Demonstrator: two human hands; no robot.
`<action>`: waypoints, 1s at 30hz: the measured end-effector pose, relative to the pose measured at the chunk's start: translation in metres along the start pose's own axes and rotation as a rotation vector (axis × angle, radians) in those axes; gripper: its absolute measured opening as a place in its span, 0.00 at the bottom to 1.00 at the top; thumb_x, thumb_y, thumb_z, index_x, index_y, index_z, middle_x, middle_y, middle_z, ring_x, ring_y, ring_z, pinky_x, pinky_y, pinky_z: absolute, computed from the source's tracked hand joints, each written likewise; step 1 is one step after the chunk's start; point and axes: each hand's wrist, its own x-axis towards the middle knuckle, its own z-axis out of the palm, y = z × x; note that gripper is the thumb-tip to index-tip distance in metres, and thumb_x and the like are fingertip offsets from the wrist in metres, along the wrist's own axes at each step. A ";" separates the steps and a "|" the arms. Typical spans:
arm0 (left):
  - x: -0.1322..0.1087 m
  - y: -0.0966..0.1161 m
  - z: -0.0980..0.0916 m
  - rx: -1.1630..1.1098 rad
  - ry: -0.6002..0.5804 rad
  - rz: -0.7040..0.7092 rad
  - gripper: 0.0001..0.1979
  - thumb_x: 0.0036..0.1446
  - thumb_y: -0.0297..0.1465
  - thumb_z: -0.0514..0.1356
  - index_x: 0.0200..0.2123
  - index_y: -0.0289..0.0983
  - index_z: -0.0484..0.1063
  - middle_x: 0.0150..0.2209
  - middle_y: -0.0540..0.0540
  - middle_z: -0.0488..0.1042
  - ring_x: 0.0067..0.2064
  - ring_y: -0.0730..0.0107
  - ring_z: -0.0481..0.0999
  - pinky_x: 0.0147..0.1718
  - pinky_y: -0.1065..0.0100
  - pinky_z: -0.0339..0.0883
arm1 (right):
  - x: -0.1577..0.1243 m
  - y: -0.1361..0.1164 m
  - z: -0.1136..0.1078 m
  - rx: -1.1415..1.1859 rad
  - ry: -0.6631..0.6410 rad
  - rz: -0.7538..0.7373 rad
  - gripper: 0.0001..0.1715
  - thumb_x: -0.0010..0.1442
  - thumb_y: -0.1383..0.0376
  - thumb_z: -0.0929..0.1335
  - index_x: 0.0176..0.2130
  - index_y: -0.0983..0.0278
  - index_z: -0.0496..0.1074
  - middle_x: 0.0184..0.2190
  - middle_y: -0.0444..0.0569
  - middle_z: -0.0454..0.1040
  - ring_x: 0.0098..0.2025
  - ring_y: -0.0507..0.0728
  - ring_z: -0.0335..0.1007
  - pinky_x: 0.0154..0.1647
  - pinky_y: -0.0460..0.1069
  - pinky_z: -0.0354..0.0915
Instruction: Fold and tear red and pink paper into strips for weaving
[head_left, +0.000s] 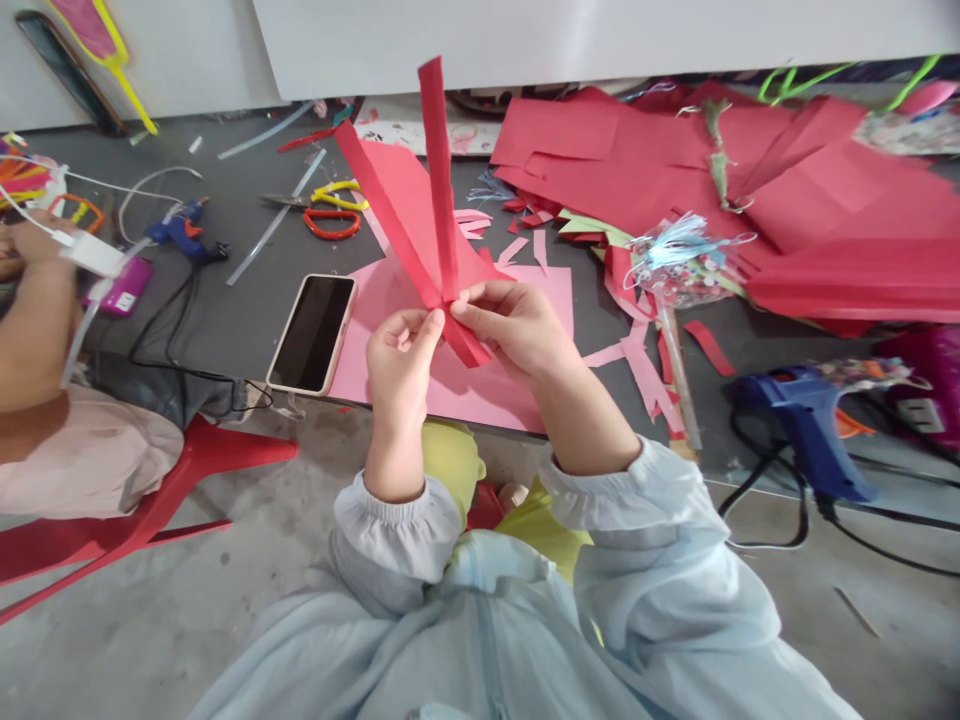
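Two long red paper strips (437, 190) cross each other in a V shape above a low dark table (225, 320). My left hand (400, 362) and my right hand (514, 325) both pinch the strips where they meet, fingers closed on the paper. One strip rises straight up and the other slants up to the left. Under my hands a pink paper sheet (487, 385) lies flat on the table edge. Both my arms wear pale blue sleeves.
A phone (313, 333) lies face up left of the pink sheet. A blue glue gun (806, 420) with a black cable sits at right, another glue gun (180, 230) at left. Red paper sheets (675, 160), scissors (330, 208), and a decorated stick (679, 300) lie behind. Another person's arm (30, 320) is at left.
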 end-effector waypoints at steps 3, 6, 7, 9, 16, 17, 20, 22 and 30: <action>-0.001 0.001 0.000 -0.006 -0.011 -0.015 0.16 0.45 0.42 0.74 0.25 0.38 0.75 0.26 0.50 0.76 0.30 0.73 0.75 0.34 0.70 0.70 | 0.001 -0.001 0.001 0.033 0.002 0.002 0.15 0.44 0.57 0.82 0.27 0.62 0.79 0.23 0.40 0.75 0.22 0.44 0.67 0.26 0.42 0.68; -0.001 0.002 0.000 -0.023 -0.028 -0.032 0.16 0.45 0.42 0.74 0.25 0.37 0.75 0.25 0.51 0.74 0.29 0.74 0.74 0.33 0.70 0.70 | 0.001 -0.003 0.003 0.074 0.025 0.027 0.18 0.40 0.58 0.83 0.27 0.62 0.78 0.22 0.39 0.75 0.23 0.45 0.67 0.27 0.43 0.68; -0.001 0.002 0.000 -0.033 -0.024 -0.032 0.17 0.44 0.42 0.75 0.25 0.37 0.75 0.25 0.51 0.75 0.29 0.74 0.73 0.33 0.70 0.70 | 0.001 -0.004 0.003 0.074 0.032 0.031 0.18 0.39 0.58 0.83 0.27 0.62 0.78 0.22 0.39 0.74 0.22 0.45 0.66 0.27 0.44 0.68; 0.001 0.001 0.000 -0.053 -0.012 -0.026 0.19 0.41 0.44 0.75 0.26 0.37 0.75 0.25 0.51 0.75 0.28 0.75 0.73 0.33 0.69 0.70 | 0.001 -0.004 0.003 0.053 0.032 0.040 0.18 0.39 0.57 0.83 0.27 0.63 0.78 0.21 0.40 0.73 0.22 0.46 0.65 0.27 0.44 0.67; 0.003 -0.002 -0.002 -0.058 0.008 0.002 0.20 0.40 0.45 0.76 0.25 0.37 0.75 0.23 0.52 0.74 0.27 0.75 0.73 0.32 0.71 0.68 | 0.002 0.001 -0.002 0.015 -0.010 0.019 0.16 0.44 0.57 0.82 0.28 0.64 0.79 0.22 0.40 0.74 0.21 0.45 0.65 0.26 0.44 0.67; 0.002 -0.002 -0.002 -0.059 0.008 0.002 0.20 0.41 0.45 0.76 0.25 0.37 0.75 0.23 0.52 0.73 0.27 0.76 0.73 0.32 0.71 0.68 | 0.002 0.002 -0.002 0.020 -0.014 0.016 0.17 0.44 0.57 0.82 0.28 0.63 0.78 0.24 0.41 0.75 0.23 0.45 0.67 0.27 0.44 0.67; 0.001 -0.001 -0.002 -0.074 0.013 -0.001 0.19 0.42 0.44 0.75 0.25 0.37 0.74 0.23 0.52 0.73 0.27 0.77 0.72 0.30 0.73 0.67 | 0.003 0.003 -0.001 0.050 -0.013 0.007 0.18 0.42 0.56 0.82 0.29 0.62 0.78 0.26 0.41 0.76 0.26 0.46 0.70 0.29 0.44 0.69; 0.000 0.000 -0.001 -0.088 0.018 -0.004 0.19 0.42 0.44 0.75 0.24 0.37 0.74 0.23 0.52 0.73 0.27 0.77 0.72 0.30 0.73 0.67 | 0.003 0.004 -0.001 0.051 0.000 0.002 0.19 0.41 0.56 0.83 0.28 0.62 0.78 0.26 0.41 0.76 0.27 0.47 0.71 0.31 0.44 0.70; 0.002 0.002 0.000 -0.001 -0.029 -0.043 0.17 0.40 0.41 0.76 0.24 0.37 0.75 0.23 0.51 0.75 0.25 0.76 0.72 0.29 0.71 0.69 | 0.004 0.006 -0.002 0.002 0.095 -0.085 0.15 0.44 0.58 0.81 0.28 0.62 0.78 0.27 0.42 0.77 0.29 0.47 0.71 0.31 0.44 0.69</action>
